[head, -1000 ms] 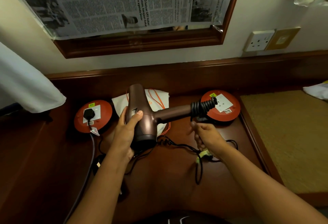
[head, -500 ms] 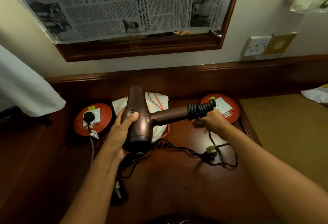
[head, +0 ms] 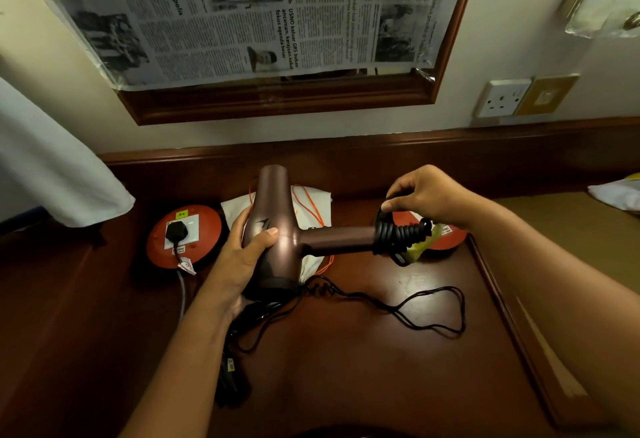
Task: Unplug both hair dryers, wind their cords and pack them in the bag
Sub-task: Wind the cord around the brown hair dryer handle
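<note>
My left hand [head: 244,257] grips the barrel of a brown hair dryer [head: 277,229], held above the wooden desk with its handle pointing right. Its black cord [head: 398,235] is coiled in several turns round the handle's end. My right hand [head: 426,193] pinches the cord just above the coil; a yellow-green tag hangs below it. A white bag with orange string [head: 311,202] lies behind the dryer. A second dark appliance [head: 256,311], mostly hidden under my left hand, lies on the desk with its black cord [head: 433,313] looping to the right.
Two round red socket reels stand on the desk: the left one [head: 183,235] holds a black plug [head: 176,231], the right one [head: 446,233] is half hidden. A wall socket [head: 502,98], a newspaper-covered mirror [head: 259,21] and a white cloth [head: 52,167] surround the desk.
My right hand rose from beside the right reel to above the handle's end, laying the cord round the handle. The plug with the yellow-green tag came up off the desk.
</note>
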The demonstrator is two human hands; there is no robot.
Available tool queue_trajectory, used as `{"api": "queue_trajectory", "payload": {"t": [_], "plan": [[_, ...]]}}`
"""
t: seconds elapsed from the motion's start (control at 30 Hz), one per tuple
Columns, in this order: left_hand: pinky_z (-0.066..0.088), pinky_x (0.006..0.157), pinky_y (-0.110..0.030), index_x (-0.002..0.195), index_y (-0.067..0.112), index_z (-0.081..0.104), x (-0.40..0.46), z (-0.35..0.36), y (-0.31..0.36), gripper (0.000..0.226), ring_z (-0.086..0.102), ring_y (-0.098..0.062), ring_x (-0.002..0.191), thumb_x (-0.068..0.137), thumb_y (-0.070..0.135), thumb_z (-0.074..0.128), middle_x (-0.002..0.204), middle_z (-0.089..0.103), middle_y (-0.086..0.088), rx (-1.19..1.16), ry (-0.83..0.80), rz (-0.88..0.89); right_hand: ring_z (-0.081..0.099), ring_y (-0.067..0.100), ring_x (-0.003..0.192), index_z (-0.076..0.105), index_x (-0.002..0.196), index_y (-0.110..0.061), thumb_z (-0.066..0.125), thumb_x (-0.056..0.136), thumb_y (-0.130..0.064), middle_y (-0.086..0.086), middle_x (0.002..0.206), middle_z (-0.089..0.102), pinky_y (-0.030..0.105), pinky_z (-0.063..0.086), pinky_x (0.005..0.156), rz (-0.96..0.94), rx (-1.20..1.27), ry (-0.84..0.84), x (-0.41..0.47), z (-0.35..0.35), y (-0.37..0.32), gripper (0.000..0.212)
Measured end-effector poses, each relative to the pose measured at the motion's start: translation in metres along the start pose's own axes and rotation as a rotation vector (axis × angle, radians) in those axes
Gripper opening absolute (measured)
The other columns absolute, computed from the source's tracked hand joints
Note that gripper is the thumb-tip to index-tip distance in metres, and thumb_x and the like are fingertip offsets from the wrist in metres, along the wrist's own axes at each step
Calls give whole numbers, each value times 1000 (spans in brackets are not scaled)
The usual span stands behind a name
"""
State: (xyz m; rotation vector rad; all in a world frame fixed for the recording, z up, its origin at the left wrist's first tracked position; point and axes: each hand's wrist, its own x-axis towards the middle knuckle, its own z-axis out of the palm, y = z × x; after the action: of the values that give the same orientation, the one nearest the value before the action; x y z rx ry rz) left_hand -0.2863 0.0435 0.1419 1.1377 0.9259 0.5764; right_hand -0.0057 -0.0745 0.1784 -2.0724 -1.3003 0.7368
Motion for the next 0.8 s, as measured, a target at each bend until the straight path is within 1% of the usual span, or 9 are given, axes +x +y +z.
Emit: {"api": "queue_trajectory", "payload": {"t": [0.07, 0.17, 0.3, 0.43, 0.53, 0.6, 0.63, 0.7, 0.8], "plan": [[53, 71, -30, 135, 41, 38, 1, 3, -1, 65, 65, -16, 98, 81, 24, 71, 114, 59, 9, 71, 39, 77, 67, 23, 78, 75, 77, -19, 75, 78, -24, 2, 78, 72, 36, 55, 70, -23, -109, -1, -1, -3, -10, 5], [48, 73, -21, 137, 40, 33, 3, 9, -1, 65, 60, -5, 98, 85, 21, 67, 110, 54, 18, 150, 82, 172, 64, 19, 74, 73, 81, -18, 71, 83, -28, -3, 77, 69, 32, 53, 66, -76, -291, -1, -6, 1, -22, 10], [48, 78, -21, 145, 34, 29, 6, 13, -2, 72, 59, -6, 99, 85, 20, 68, 117, 54, 11, 172, 156, 216, 62, 17, 70, 70, 88, -19, 62, 89, -30, -3, 76, 66, 35, 54, 65, -115, -451, 4, -17, 8, -34, 14], [48, 80, -20, 147, 29, 30, 9, 18, 0, 75, 58, -1, 96, 84, 19, 69, 123, 51, 6, 180, 251, 282, 57, 20, 65, 62, 88, -17, 48, 95, -26, 0, 75, 60, 29, 44, 53, -94, -493, 20, -34, 24, -43, 18], [50, 83, -23, 146, 30, 32, 10, 21, 2, 74, 59, -4, 98, 84, 19, 70, 128, 52, 2, 132, 300, 290, 52, 17, 59, 60, 96, -16, 44, 95, -18, -1, 71, 56, 26, 36, 49, -37, -314, 64, -44, 36, -41, 17], [51, 91, -32, 145, 30, 34, 11, 23, 2, 73, 61, -12, 104, 83, 18, 71, 131, 54, -1, 91, 322, 292, 49, 16, 56, 61, 104, -16, 43, 93, -12, 0, 70, 56, 26, 36, 47, 4, -137, 118, -48, 42, -37, 21], [51, 94, -35, 144, 31, 35, 11, 25, 2, 72, 61, -15, 106, 83, 18, 71, 131, 55, -1, 73, 332, 295, 48, 16, 55, 60, 109, -17, 43, 93, -10, 0, 69, 55, 27, 35, 47, 11, -69, 158, -50, 47, -35, 24], [51, 93, -34, 144, 30, 35, 9, 30, 3, 72, 62, -13, 104, 83, 16, 71, 125, 57, 2, 44, 344, 308, 48, 14, 54, 57, 116, -18, 44, 93, -8, 0, 69, 56, 28, 36, 46, 11, 46, 242, -53, 58, -31, 28], [52, 87, -28, 144, 30, 35, 10, 37, 4, 73, 62, -3, 96, 83, 15, 71, 110, 58, 14, 10, 353, 310, 50, 14, 52, 55, 102, -16, 45, 95, -10, 4, 68, 60, 37, 43, 48, 11, 242, 308, -57, 74, -25, 14]]}}
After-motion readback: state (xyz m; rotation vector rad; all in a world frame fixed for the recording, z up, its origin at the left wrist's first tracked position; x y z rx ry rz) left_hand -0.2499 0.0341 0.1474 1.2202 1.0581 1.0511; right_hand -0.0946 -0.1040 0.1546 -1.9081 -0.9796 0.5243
